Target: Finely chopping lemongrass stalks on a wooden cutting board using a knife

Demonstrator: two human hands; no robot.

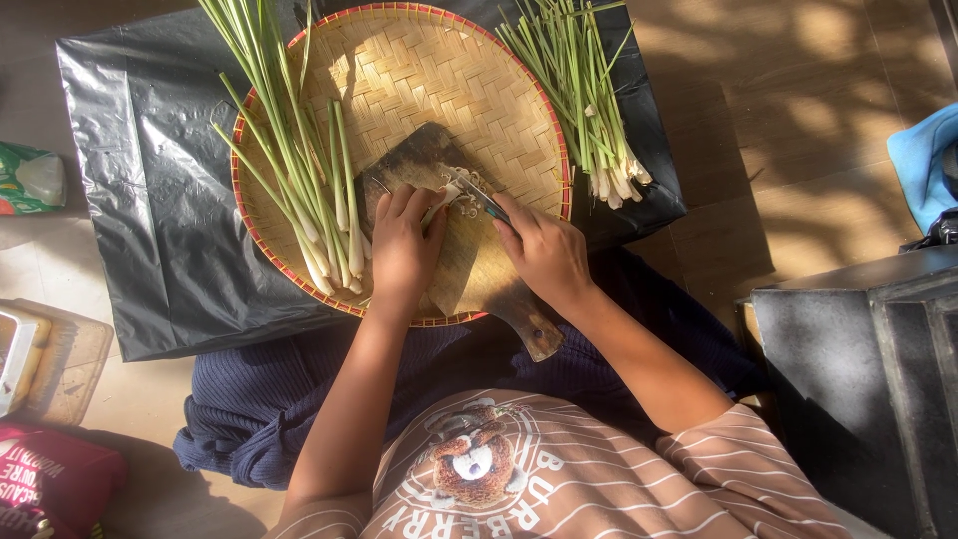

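- Woven bamboo tray [419,70], round w/ red rim, lies on a black plastic sheet [160,180] spread over the wooden floor [798,130].
- Wooden cutting board [469,269], dark & worn, sits in the tray's near half; its handle sticks out past the rim toward the person.
- Left hand [402,248]: fingers curled down, palm low on the board, fingertips pinning the pale end of a lemongrass stalk [442,200]. Closed round it, not flat.
- Right hand [544,250]: closed in a grip on a knife [479,195]; handle mostly hidden in the fist, blade pointing up-left, its edge touching the stalk just beside the left fingertips.
- Small pale cut bits lie on the board right at the blade; too small to tell more.
- Lemongrass pile [309,180], long green stalks w/ white bases, lies in the tray's left part, just beside the left hand, tops running off past the far rim.
- 2nd lemongrass bundle [589,100] lies outside the tray on the sheet, to the right, white ends toward the person, well apart from both hands.
- Person sits on the floor, dark blue cloth over the lap, striped shirt.
- Blue cloth [923,165] at far right edge.
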